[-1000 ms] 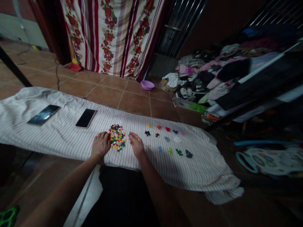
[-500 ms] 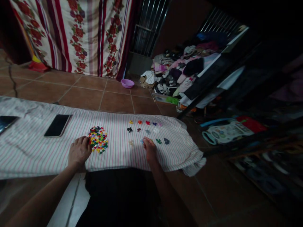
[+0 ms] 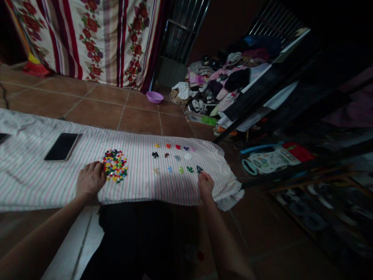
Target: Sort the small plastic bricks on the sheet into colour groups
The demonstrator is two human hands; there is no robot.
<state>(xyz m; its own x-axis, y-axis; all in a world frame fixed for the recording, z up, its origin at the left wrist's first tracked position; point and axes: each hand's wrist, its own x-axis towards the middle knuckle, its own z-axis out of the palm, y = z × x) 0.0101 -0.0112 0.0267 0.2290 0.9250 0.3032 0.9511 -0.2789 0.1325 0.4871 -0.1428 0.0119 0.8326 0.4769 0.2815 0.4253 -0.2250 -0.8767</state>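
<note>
A mixed pile of small colourful pieces (image 3: 115, 166) lies on the striped cloth (image 3: 140, 186). My left hand (image 3: 91, 179) rests at the pile's left edge, fingers curled; what they hold, if anything, is hidden. To the right, small single-colour groups stand in three rows, among them yellow (image 3: 157, 146), black (image 3: 155, 154), light blue (image 3: 169, 170) and green (image 3: 190, 169). My right hand (image 3: 206, 181) is pinched beside the dark grey group (image 3: 199, 169) at the right end of the front row; anything between its fingertips is too small to make out.
A phone (image 3: 62, 147) lies left of the pile, and part of another dark device (image 3: 3, 137) shows at the left edge. Beyond the cloth are a purple bowl (image 3: 154, 97), a floral curtain (image 3: 105, 42) and heaped clothes (image 3: 215, 81). A dark metal bar crosses the right side.
My right hand has moved right, from the light blue group to the dark grey one. My left hand stays by the pile. The whole view has shifted slightly.
</note>
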